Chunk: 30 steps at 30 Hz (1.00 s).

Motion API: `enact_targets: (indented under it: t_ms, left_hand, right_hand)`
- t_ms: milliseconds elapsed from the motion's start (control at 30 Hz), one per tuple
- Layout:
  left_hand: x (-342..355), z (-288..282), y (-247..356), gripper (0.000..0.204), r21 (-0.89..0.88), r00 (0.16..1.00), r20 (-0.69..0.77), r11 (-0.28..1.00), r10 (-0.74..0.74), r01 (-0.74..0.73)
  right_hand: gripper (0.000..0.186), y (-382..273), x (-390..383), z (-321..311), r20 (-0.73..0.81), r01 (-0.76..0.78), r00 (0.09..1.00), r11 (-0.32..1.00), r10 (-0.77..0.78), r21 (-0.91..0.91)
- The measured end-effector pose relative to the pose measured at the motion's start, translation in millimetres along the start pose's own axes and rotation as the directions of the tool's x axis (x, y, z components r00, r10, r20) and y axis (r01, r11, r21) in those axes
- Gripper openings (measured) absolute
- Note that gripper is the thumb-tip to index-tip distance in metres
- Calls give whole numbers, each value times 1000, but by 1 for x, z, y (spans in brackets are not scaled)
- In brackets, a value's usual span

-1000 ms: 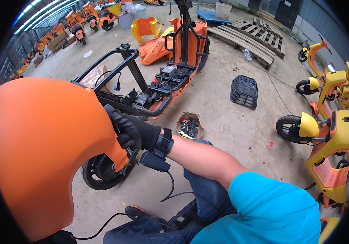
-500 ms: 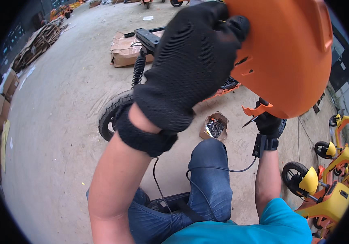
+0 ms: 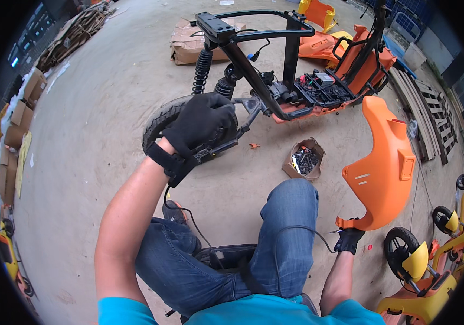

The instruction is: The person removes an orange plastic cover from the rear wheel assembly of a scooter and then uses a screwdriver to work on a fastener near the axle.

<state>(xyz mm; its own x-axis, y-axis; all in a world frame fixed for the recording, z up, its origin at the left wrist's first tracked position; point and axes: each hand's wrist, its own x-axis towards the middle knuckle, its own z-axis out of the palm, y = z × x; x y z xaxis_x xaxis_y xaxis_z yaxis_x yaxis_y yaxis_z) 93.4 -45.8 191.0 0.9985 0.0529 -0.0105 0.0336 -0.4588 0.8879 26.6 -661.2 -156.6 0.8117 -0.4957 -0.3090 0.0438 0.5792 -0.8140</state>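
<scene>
My right hand [image 3: 349,238], in a black glove, grips the lower end of a curved orange scooter body panel [image 3: 382,179]. The panel stands up off to the right, its slotted side toward me. A thin metal shaft [image 3: 334,232], like a screwdriver's, sticks out of the same hand to the left. My left hand [image 3: 202,120], also gloved in black, is raised in front of the scooter's rear wheel [image 3: 159,123]. Its fingers are curled, and their inner side is hidden. Ahead stands the stripped scooter frame [image 3: 253,59], with wiring and electrical parts [image 3: 321,81] exposed.
A small carton of screws and bits [image 3: 305,160] sits on the floor before my knee. A larger carton [image 3: 183,46] lies behind the frame. Yellow scooters [image 3: 427,281] stand at the right, wooden slats [image 3: 424,116] beyond the panel. A cable [image 3: 297,227] crosses my knee.
The orange panel has swung down and right, held in my right hand. My left hand has come away from it, down and left toward the wheel. The scooter frame is now uncovered to view.
</scene>
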Motion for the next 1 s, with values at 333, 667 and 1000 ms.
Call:
enact_targets:
  t_ms: [333, 667, 1000]
  left_hand:
    - [-39, -87, -131, 19, -39, 887, -225, 913, -404, 406]
    - [-46, -97, -170, 24, 50, 895, -129, 898, -428, 437]
    - [-45, -90, -173, 36, -63, 916, 81, 916, -392, 397]
  right_hand:
    - [37, 23, -48, -33, -171, -120, 983, 946, 70, -301]
    - [27, 4, -20, -79, -352, -383, 882, 912, 313, -150]
    - [19, -43, 103, 117, -57, -46, 998, 903, 24, -427]
